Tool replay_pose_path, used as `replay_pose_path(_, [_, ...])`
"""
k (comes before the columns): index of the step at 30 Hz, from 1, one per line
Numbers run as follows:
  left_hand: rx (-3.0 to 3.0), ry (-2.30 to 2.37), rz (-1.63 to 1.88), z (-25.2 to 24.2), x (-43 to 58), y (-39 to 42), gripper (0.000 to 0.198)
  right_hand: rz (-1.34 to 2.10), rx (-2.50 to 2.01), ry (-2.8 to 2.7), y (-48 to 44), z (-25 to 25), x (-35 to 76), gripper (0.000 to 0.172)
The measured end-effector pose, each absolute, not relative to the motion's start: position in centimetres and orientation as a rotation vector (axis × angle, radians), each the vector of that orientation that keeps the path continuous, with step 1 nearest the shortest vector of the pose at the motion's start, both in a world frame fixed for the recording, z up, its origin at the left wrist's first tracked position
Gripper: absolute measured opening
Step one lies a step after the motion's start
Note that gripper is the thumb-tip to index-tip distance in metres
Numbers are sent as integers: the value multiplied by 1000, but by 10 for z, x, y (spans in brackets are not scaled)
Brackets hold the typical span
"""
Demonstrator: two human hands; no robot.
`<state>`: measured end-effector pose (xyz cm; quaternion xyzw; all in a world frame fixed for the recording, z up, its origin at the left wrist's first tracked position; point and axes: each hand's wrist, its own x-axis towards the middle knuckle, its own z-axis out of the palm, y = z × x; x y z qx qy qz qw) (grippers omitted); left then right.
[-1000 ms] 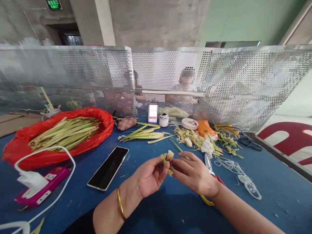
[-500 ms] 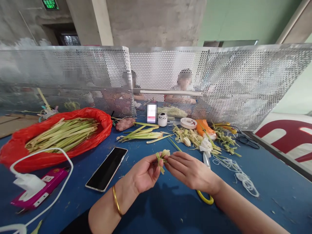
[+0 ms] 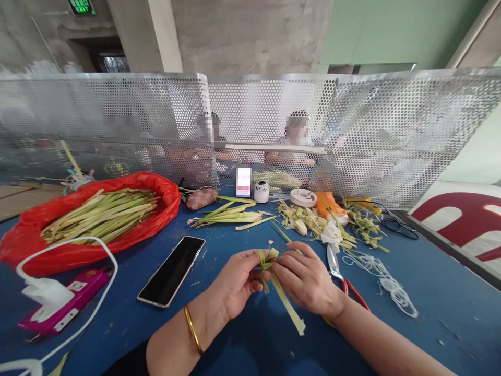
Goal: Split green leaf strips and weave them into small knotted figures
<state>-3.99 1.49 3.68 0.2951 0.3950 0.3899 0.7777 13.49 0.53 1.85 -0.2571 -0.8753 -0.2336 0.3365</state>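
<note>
Between my hands is a small knotted piece of green and pale leaf strips (image 3: 266, 263), with a long pale strip (image 3: 288, 308) hanging down to the right. My left hand (image 3: 243, 277) pinches the knot from the left, a gold bangle round its wrist. Fingers of my right hand (image 3: 307, 274) are closed on the piece's right side, palm down. Scissors with red handles (image 3: 334, 261) lie beside and partly under my right wrist. Behind the hands lies a bundle of green stalks (image 3: 227, 215).
A red bag (image 3: 166, 196) of long leaves, a phone (image 3: 172, 271) and a pink power strip (image 3: 84, 292) lie left. Right are leaf scraps (image 3: 299, 216), a tape roll (image 3: 303, 197) and white string (image 3: 391, 290). People sit behind the perforated screen (image 3: 258, 112).
Both hands have moved slightly down and right with the leaf piece. The long pale strip now hangs in view, and the scissors' red handles are uncovered.
</note>
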Motion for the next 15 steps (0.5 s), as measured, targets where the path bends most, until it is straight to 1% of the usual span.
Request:
replay_pose_path(3, [665,861,820,35,-39,15,15,-695,-617,-2325,4,15,135,15])
replay_pose_path(5, [679,880,818,34,-38,15,15,-603,-650,-2333,4,15,133,17])
replay_pose_path(7, [729,917,839,34,-37,14,18,-395,-737,-2293,3,18,130,19])
replay_pose_path(11, [871,994,905,35,-35,12,29,48,-929,-2096,1,24,122,20])
replay_pose_path(15, [980,1021,928,37,-35,13,37,418,-1016,-1848,0,25,117,11])
